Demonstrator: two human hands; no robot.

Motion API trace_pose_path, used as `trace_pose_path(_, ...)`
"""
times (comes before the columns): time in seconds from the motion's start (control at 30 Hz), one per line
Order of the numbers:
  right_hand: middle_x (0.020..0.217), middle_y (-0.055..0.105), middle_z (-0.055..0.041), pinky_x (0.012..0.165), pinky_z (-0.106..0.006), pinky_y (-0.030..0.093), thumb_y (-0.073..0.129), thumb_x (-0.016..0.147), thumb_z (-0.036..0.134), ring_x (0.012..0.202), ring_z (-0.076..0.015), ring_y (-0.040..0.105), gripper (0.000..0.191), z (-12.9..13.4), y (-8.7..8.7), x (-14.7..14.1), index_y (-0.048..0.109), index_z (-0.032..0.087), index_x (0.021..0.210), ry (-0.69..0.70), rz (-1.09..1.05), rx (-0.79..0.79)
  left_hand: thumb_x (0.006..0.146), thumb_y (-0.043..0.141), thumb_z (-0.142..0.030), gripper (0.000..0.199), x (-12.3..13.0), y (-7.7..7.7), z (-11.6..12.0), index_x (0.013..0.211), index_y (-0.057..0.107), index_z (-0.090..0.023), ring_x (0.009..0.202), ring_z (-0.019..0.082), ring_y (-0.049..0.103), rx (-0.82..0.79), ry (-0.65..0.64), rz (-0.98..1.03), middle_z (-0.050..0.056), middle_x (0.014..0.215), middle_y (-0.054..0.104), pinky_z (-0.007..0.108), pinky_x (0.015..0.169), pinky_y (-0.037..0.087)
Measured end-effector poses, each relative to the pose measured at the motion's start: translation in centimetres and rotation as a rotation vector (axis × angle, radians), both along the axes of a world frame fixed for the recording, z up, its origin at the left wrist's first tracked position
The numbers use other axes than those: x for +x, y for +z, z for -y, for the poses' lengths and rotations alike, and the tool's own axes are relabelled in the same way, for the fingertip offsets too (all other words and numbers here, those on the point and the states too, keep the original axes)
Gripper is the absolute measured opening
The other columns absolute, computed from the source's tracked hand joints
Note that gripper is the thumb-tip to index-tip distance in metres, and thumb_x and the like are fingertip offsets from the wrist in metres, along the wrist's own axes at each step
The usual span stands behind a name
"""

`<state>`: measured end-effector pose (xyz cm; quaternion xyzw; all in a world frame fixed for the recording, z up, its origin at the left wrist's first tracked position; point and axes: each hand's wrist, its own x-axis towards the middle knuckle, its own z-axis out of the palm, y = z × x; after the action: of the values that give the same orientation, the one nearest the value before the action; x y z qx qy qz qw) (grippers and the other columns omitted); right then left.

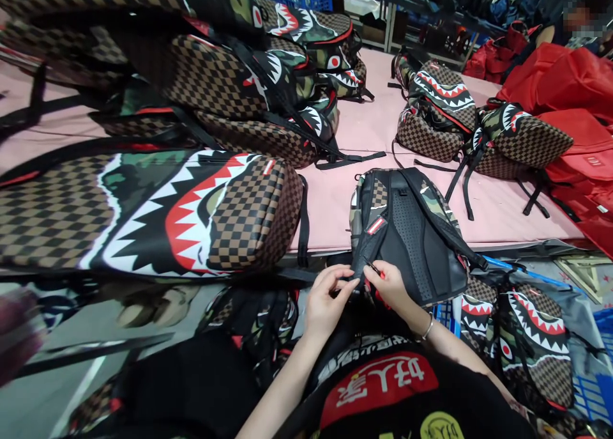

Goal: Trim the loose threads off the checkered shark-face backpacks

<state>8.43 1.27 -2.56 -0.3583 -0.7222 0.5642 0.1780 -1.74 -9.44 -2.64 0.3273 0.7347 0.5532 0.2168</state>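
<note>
A black-backed backpack [412, 234] lies with its padded back and shoulder straps facing up at the pink table's front edge. My left hand [328, 298] is at its lower left, thumb and fingertips pinched together on a black shoulder strap [363, 255]. Close beside it, my right hand [389, 285] is closed round small thread snips [375, 269] with dark blades and a red handle. The blade tips point toward the strap near the left fingertips. Fingers partly hide the strap's lower end.
A large checkered shark-mouth backpack [191, 215] lies on the left, with several more piled behind it. Other backpacks [440, 107] sit at the back right, beside red bags [565, 100]. Below the table edge, a blue crate [445, 314] and more backpacks [536, 337] stand at right.
</note>
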Motion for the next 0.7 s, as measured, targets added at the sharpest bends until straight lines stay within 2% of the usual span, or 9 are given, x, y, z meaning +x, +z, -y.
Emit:
trace_pose_path(0.1, 0.052, 0.038, 0.0058, 0.050, -0.020, 0.030, 0.049, 0.078, 0.040, 0.052, -0.0082, 0.037, 0.032, -0.1, 0.9, 0.2, 0.044, 0.018, 0.055, 0.030, 0.054, 0.075, 0.077, 0.055, -0.036, 0.018, 0.0, 0.1, -0.7, 0.073, 0.061, -0.019, 0.089, 0.019, 0.057, 0.021, 0.005, -0.138, 0.006, 0.093, 0.060, 0.032, 0.081, 0.046)
trace_pose_path(0.2, 0.065, 0.052, 0.0036, 0.059, -0.020, 0.038, 0.047, 0.081, 0.036, 0.062, -0.0106, 0.048, 0.021, -0.2, 1.9, 1.0, 0.055, 0.018, 0.074, 0.032, 0.051, 0.144, 0.079, 0.052, -0.030, 0.016, 0.0, 0.2, -1.1, 0.069, 0.059, -0.019, 0.089, 0.019, 0.055, 0.058, -0.011, -0.158, 0.005, 0.089, 0.059, 0.033, 0.084, 0.043)
trace_pose_path(0.27, 0.083, 0.060, -0.0006, 0.071, -0.024, 0.042, 0.043, 0.084, 0.031, 0.076, -0.0133, 0.054, 0.020, -0.4, 2.5, 1.9, 0.057, 0.018, 0.092, -0.010, 0.030, 0.263, 0.078, 0.052, -0.029, 0.015, 0.0, 0.1, -1.1, 0.068, 0.058, -0.019, 0.089, 0.019, 0.055, 0.082, 0.010, -0.110, 0.005, 0.090, 0.058, 0.032, 0.082, 0.043)
trace_pose_path(0.33, 0.093, 0.062, -0.0044, 0.079, -0.027, 0.042, 0.042, 0.087, 0.029, 0.085, -0.0155, 0.056, 0.022, -0.6, 3.0, 2.9, 0.057, 0.018, 0.099, -0.032, 0.042, 0.440, 0.077, 0.054, -0.029, 0.014, 0.2, 0.0, -1.0, 0.069, 0.059, -0.019, 0.090, 0.019, 0.054, 0.096, 0.048, -0.061, 0.005, 0.092, 0.058, 0.031, 0.080, 0.043)
trace_pose_path(0.43, 0.090, 0.063, -0.0066, 0.077, -0.028, 0.042, 0.043, 0.089, 0.031, 0.084, -0.0174, 0.056, 0.022, -0.7, 3.4, 4.0, 0.059, 0.018, 0.097, 0.048, 0.123, 0.681, 0.076, 0.056, -0.029, 0.013, 0.5, -0.1, -1.0, 0.069, 0.060, -0.019, 0.091, 0.019, 0.054, 0.103, 0.079, -0.016, 0.005, 0.094, 0.056, 0.030, 0.077, 0.043)
trace_pose_path(0.53, 0.087, 0.064, -0.0069, 0.072, -0.028, 0.041, 0.040, 0.091, 0.032, 0.081, -0.0179, 0.055, 0.025, -0.6, 3.5, 4.0, 0.060, 0.017, 0.096, 0.121, 0.218, 0.822, 0.075, 0.057, -0.029, 0.013, 0.9, 0.0, -1.2, 0.068, 0.060, -0.019, 0.089, 0.019, 0.053, 0.117, 0.074, 0.006, 0.005, 0.094, 0.055, 0.029, 0.077, 0.042)
trace_pose_path(0.63, 0.081, 0.064, -0.0055, 0.070, -0.027, 0.040, 0.039, 0.091, 0.029, 0.077, -0.0171, 0.054, 0.025, -0.5, 3.3, 3.6, 0.061, 0.018, 0.090, 0.109, 0.263, 0.860, 0.073, 0.059, -0.029, 0.012, 1.1, 0.1, -1.2, 0.067, 0.061, -0.019, 0.089, 0.019, 0.052, 0.138, 0.080, 0.033, 0.005, 0.092, 0.055, 0.030, 0.079, 0.041)
trace_pose_path(0.7, 0.080, 0.063, -0.0043, 0.072, -0.027, 0.040, 0.041, 0.090, 0.026, 0.077, -0.0161, 0.055, 0.022, -0.6, 3.0, 3.5, 0.061, 0.018, 0.085, 0.073, 0.223, 0.799, 0.073, 0.061, -0.031, 0.014, 1.1, 0.2, -1.0, 0.066, 0.060, -0.019, 0.087, 0.018, 0.052, 0.166, 0.106, 0.140, 0.005, 0.092, 0.056, 0.029, 0.078, 0.041)
